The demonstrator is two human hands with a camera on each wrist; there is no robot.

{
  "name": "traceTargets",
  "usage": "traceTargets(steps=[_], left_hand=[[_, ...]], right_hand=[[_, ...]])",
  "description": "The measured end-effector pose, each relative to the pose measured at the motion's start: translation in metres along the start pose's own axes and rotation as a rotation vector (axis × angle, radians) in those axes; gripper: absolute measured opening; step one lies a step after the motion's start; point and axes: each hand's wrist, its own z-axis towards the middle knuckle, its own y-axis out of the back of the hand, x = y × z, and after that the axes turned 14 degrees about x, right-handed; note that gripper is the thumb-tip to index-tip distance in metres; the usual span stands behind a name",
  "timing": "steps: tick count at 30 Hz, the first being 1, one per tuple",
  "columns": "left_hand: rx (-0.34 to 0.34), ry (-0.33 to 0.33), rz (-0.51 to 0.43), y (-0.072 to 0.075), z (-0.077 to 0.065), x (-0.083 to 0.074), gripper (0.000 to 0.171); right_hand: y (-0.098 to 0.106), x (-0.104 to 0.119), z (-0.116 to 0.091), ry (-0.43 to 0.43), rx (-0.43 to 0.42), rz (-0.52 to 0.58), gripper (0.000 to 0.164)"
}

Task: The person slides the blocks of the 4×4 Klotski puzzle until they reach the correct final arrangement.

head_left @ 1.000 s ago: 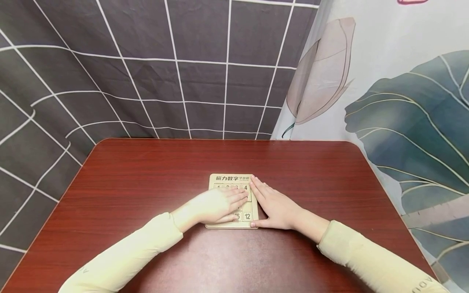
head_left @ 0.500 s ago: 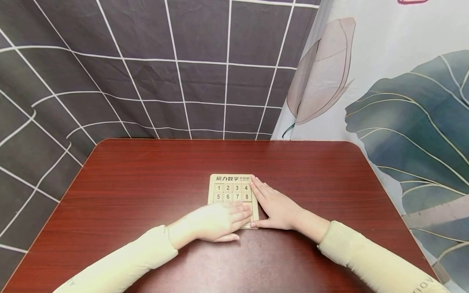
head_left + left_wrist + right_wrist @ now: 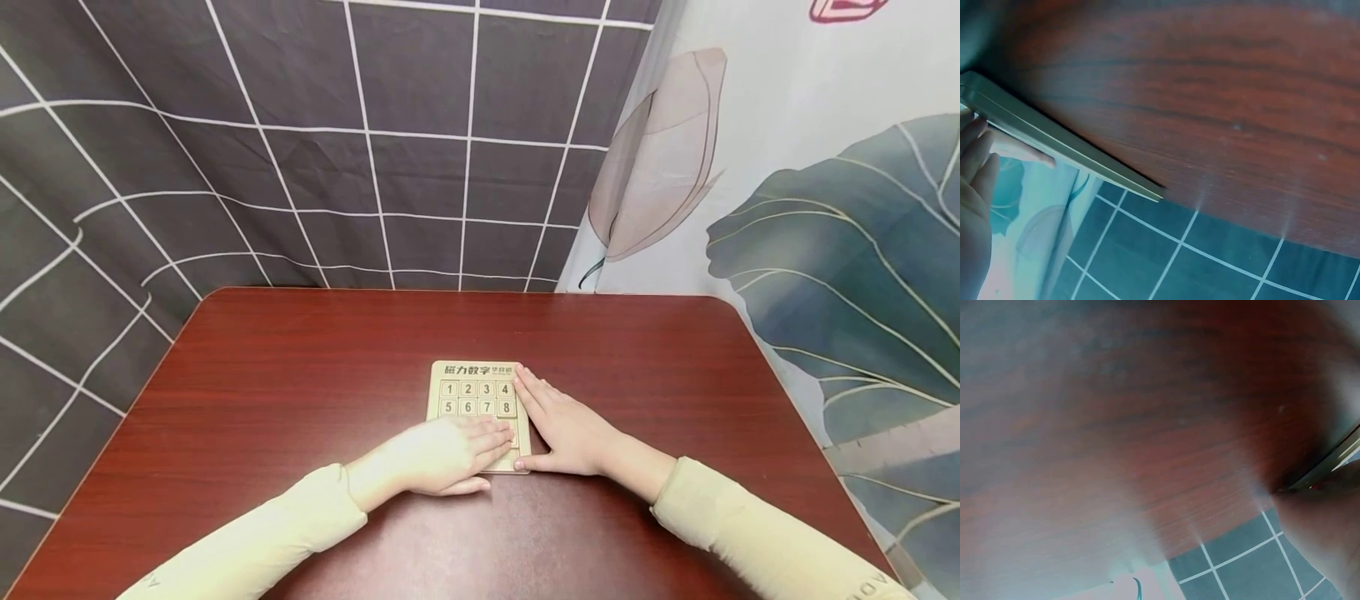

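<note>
A pale number sliding puzzle (image 3: 435, 392) lies flat on the table, its top rows reading 1 to 4 and 5 to 8 in the head view. Over its lower rows rests my left hand (image 3: 450, 452), fingers straight, covering most of the tiles there. My right hand (image 3: 573, 431) lies along the puzzle's right edge, fingers extended at the upper corner and thumb at the lower one. The left wrist view shows the puzzle's side edge (image 3: 1066, 137) with left fingers (image 3: 979, 159) above it. In the right wrist view, part of the right hand (image 3: 1329, 519) touches the puzzle's edge.
The reddish-brown wooden table (image 3: 315, 358) has rounded far corners. Behind it hangs a dark cloth (image 3: 412, 175) with a white grid. A pale curtain (image 3: 675, 225) with leaf prints hangs at the right.
My left hand has slid down the puzzle toward me, uncovering the first two tile rows. My right hand stays at the right edge. The head view has shifted slightly.
</note>
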Motion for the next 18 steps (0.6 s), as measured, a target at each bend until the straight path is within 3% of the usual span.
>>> traceTargets(steps=[9, 18], left_hand=[[-0.011, 0.031, -0.037, -0.004, 0.002, 0.009, 0.059], [0.029, 0.072, -0.068, -0.008, -0.01, 0.017, 0.058]], right_hand=[[-0.001, 0.0, 0.001, -0.001, 0.015, -0.013, 0.116], [0.002, 0.0, 0.001, 0.004, 0.016, 0.002, 0.116]])
